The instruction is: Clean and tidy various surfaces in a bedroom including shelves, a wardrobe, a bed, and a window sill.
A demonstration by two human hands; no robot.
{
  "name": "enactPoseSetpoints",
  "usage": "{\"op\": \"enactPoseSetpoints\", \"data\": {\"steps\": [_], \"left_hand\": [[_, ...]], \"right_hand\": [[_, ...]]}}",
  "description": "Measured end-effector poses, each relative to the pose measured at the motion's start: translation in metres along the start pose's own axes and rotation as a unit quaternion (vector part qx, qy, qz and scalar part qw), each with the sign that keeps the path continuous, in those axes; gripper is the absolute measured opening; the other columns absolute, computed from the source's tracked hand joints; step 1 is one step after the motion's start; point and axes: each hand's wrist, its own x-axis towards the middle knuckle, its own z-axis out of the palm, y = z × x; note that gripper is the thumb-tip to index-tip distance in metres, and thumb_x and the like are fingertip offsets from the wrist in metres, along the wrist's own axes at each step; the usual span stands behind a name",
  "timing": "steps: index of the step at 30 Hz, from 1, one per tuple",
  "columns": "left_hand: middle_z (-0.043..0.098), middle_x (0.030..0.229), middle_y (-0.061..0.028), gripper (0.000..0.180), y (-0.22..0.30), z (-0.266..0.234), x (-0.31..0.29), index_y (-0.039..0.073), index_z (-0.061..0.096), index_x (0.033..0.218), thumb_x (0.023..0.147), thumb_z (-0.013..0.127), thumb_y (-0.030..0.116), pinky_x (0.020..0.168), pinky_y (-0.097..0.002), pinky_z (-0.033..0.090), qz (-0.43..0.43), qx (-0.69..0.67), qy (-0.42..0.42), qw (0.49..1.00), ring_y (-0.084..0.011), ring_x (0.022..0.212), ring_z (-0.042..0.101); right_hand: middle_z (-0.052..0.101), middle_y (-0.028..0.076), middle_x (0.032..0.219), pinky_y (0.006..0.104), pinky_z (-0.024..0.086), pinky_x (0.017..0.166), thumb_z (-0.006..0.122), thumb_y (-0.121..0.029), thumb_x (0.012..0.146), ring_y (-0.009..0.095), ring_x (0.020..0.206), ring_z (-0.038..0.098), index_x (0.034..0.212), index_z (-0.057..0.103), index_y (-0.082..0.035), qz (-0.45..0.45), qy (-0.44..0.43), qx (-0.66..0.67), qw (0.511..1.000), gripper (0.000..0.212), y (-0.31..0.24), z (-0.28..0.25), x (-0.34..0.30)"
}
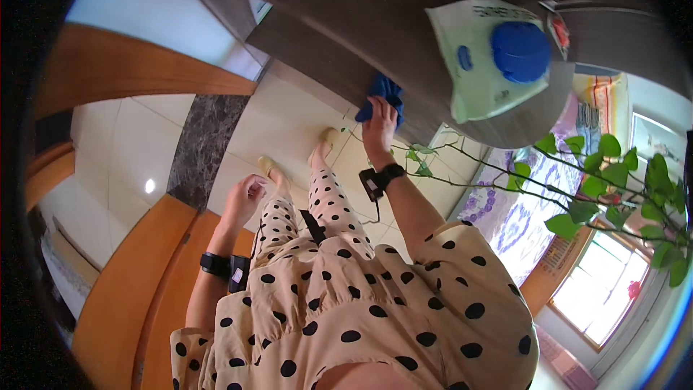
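Note:
My right hand (380, 126) reaches up ahead of me, its fingers wrapped on a folded dark blue cloth (385, 95). The cloth lies against the lower edge of a dark wood-grain cabinet (346, 36). My left hand (244, 198) hangs low at my left side, away from the cabinet. Its fingers are loosely curled, and I see nothing in them. Each wrist wears a black strap with a small box.
On the cabinet's rounded top stands a pale green soft pack (462, 87) with a blue lid. A leafy vine (577, 202) trails across the right, close to my right arm. A bed with a purple-patterned cover (505, 198) and a bright window (603, 285) lie beyond. Left is an orange wooden door (137, 282).

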Motion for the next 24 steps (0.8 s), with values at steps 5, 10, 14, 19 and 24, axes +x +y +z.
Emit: {"op": "enactPoseSetpoints", "data": {"steps": [5,10,14,19,24], "left_hand": [[0.064,0.079,-0.0076,0.016,0.038,0.002,0.005,0.003,0.064,0.101,0.086,0.066,0.003,0.065,-0.0282,0.051,0.048,0.019,-0.022,0.998,-0.0148,0.07,0.062],[0.064,0.078,-0.007,0.016,0.085,-0.005,-0.001,0.004,0.064,0.102,0.086,0.065,0.003,0.065,-0.0285,0.052,0.103,0.09,-0.051,0.989,-0.0145,0.069,0.062],[0.065,0.079,-0.007,0.017,0.166,0.02,0.029,0.006,0.065,0.103,0.087,0.063,0.003,0.068,-0.028,0.053,0.166,0.116,-0.098,0.974,-0.0141,0.072,0.065],[0.068,0.084,-0.007,0.017,0.22,0.049,0.036,0.005,0.065,0.105,0.089,0.06,0.006,0.07,-0.0278,0.054,0.196,0.133,-0.15,0.96,-0.0141,0.077,0.067],[0.069,0.084,-0.0066,0.018,0.248,0.097,0.034,0.006,0.066,0.106,0.09,0.059,0.01,0.072,-0.0286,0.054,0.245,0.156,-0.264,0.92,-0.0135,0.077,0.067]], "right_hand": [[0.051,0.017,0.116,0.0489,0.04,0.096,0.065,0.006,0.067,0.04,0.109,0.047,0.114,0.051,-0.008,0.151,0.026,0.005,0.988,0.051,0.02,-0.043,-0.016],[0.05,0.019,0.11,0.0513,0.043,0.09,0.064,0.001,0.069,0.042,0.104,0.05,0.109,0.052,-0.01,0.217,0.036,0.098,0.971,0.043,0.015,-0.058,-0.028],[0.06,0.015,0.093,0.0432,0.05,0.072,0.063,-0.009,0.078,0.029,0.085,0.06,0.103,0.062,-0.005,0.199,-0.048,0.197,0.959,0.025,0.086,-0.069,-0.074],[0.061,0.003,0.073,0.0319,0.045,0.052,0.058,-0.017,0.087,0.013,0.061,0.056,0.1,0.064,0.001,0.366,-0.111,0.358,0.852,0.023,0.081,-0.101,-0.195],[0.07,0.016,0.085,0.0382,0.051,0.07,0.053,-0.024,0.094,0.023,0.076,0.065,0.102,0.067,0.005,0.499,-0.009,0.312,0.809,0.033,0.082,-0.176,-0.312]]}}
